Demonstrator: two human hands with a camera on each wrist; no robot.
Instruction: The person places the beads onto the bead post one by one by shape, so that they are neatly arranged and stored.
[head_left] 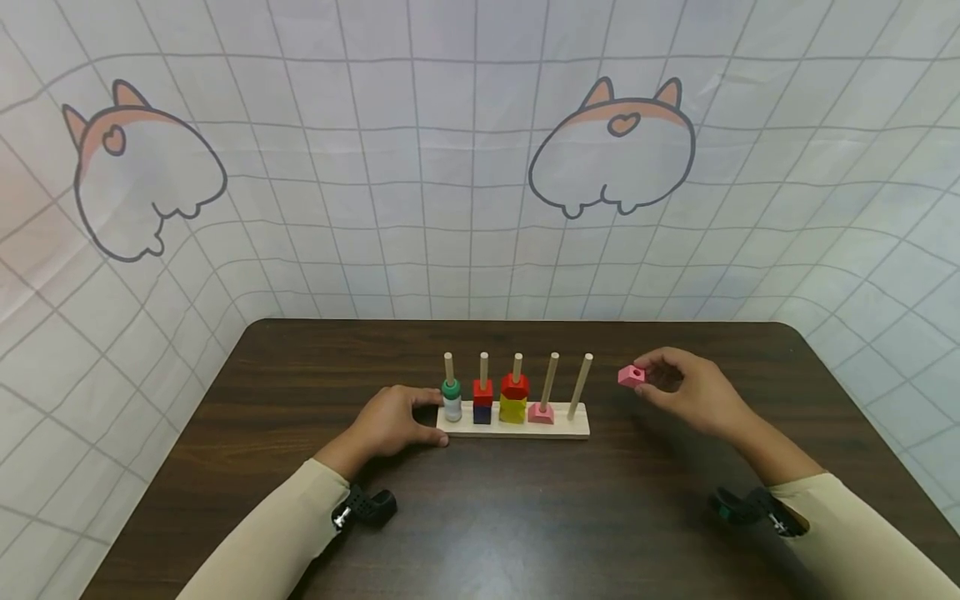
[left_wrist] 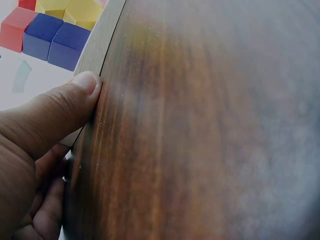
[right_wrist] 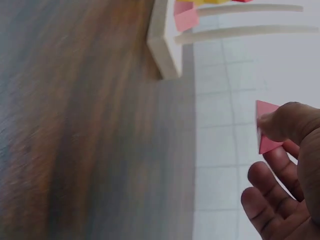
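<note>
My left hand (head_left: 396, 421) grips the left end of a pale wooden peg stand (head_left: 480, 430), thumb along its front edge. In the left wrist view the thumb presses the stand's edge (left_wrist: 92, 60). My right hand (head_left: 693, 390) holds a pink block (head_left: 632, 376) with a hole through it, raised to the right of the stand. The right wrist view shows thumb and fingers pinching this pink block (right_wrist: 268, 127). On the stand's pegs sit a green piece (head_left: 451, 388) over white, red (head_left: 483, 392) over dark blue, red over yellow (head_left: 513, 410), and one pink block (head_left: 541, 413). The rightmost peg (head_left: 580, 387) is bare.
The stand lies on a dark brown wooden table (head_left: 525, 517). Behind and beside the table hangs a white grid-patterned cloth (head_left: 465, 208) with cartoon animal drawings. A black band with a device (head_left: 367, 506) is on the left wrist, and another (head_left: 757, 510) on the right.
</note>
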